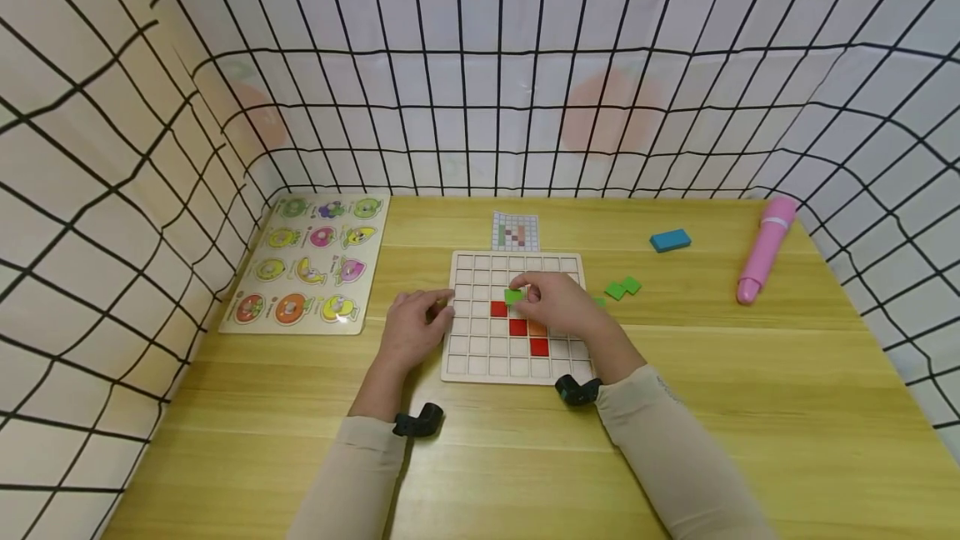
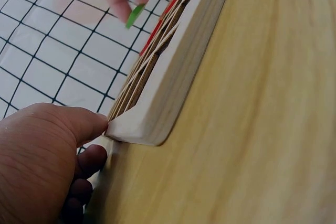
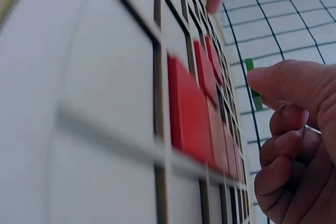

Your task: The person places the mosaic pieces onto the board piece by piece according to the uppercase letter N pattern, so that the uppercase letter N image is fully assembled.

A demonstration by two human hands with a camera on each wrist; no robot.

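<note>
A square wooden grid board (image 1: 480,367) lies on the table with red tiles (image 1: 539,347) and an orange tile (image 1: 537,328) in its cells. Over the board, my right hand (image 1: 558,302) pinches a green tile (image 1: 513,297) between thumb and fingertips. In the right wrist view this green tile (image 3: 250,65) is raised above the grid, partly hidden by the thumb. My left hand (image 1: 414,325) rests at the board's left edge. The left wrist view has its thumb (image 2: 84,124) touching the board's side (image 2: 139,121), other fingers bent below. The right hand covers some cells.
A small pattern card (image 1: 515,232) lies behind the board. Loose green tiles (image 1: 623,287) and a blue block (image 1: 670,241) are to the right, with a pink pen-shaped object (image 1: 767,248) beyond. A fruit puzzle board (image 1: 307,261) lies left. Black wire mesh (image 1: 480,65) surrounds the table's back and sides.
</note>
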